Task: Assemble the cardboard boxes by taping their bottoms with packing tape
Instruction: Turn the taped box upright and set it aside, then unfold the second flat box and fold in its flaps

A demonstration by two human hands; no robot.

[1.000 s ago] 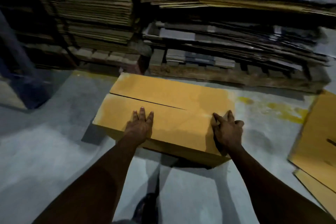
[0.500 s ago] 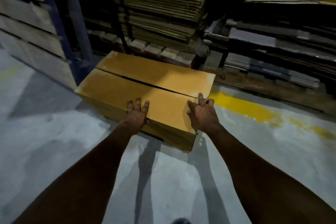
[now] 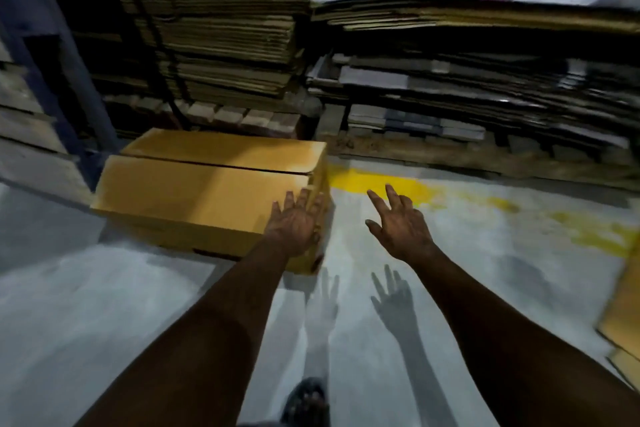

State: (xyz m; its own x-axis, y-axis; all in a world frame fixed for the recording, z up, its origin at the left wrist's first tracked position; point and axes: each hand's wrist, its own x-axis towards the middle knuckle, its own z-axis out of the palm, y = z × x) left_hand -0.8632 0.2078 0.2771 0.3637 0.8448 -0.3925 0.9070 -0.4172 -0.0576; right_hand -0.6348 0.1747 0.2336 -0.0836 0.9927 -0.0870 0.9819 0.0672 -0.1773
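A long yellow-brown cardboard box [image 3: 194,191] lies on the grey concrete floor at centre left, its two closed flaps facing up with an open seam between them. No tape shows on the seam and no tape roll is in view. My left hand [image 3: 296,222] is over the box's near right corner with straight fingers; whether it touches the cardboard is unclear. My right hand [image 3: 400,218] hovers in the air to the right of the box, fingers spread, holding nothing.
Stacks of flattened cardboard [image 3: 228,28] on wooden pallets [image 3: 450,152] fill the back. A blue rack post [image 3: 52,55] stands at the left. Flat yellow-brown cardboard sheets [image 3: 623,315] lie at the right edge. Yellow paint [image 3: 381,184] marks the floor. My shoe [image 3: 306,399] shows below.
The box has slid left, toward the blue post. My right hand has come off the box and now spreads in the air; my left hand has moved to the box's right end.
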